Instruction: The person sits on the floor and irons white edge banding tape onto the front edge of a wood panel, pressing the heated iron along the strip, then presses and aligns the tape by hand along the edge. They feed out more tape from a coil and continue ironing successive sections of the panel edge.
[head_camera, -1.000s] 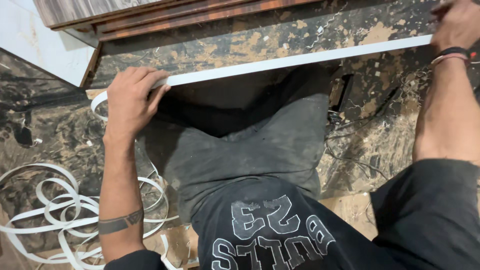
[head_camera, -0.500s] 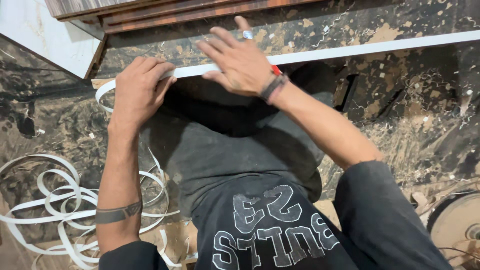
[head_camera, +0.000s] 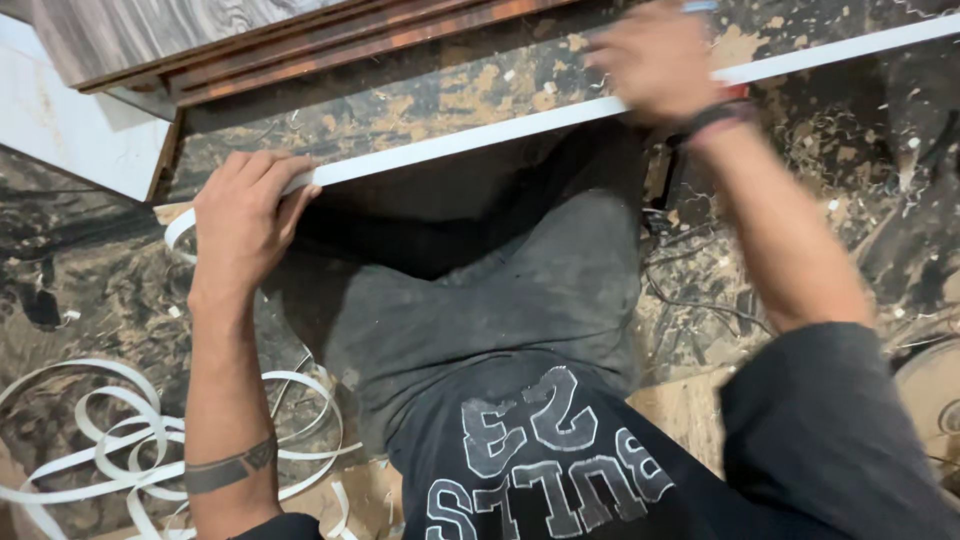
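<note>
A stained board (head_camera: 450, 95) fills twelve o'clock, a white strip (head_camera: 480, 140) running along its near edge; the left hand (head_camera: 245, 215) at nine o'clock pinches the strip's end, the blurred right hand (head_camera: 660, 65) at one o'clock presses it flat; loose white coils (head_camera: 110, 440) lie at seven o'clock

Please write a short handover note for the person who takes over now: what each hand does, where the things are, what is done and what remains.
Left hand: pressing the end of the white edge strip on the board edge.
Right hand: on the strip farther along, blurred; grip unclear.
Done: strip lies along the visible edge between the hands.
Left: whether it is fully bonded cannot be told; loose strip coils lie on the floor at the left.
</note>
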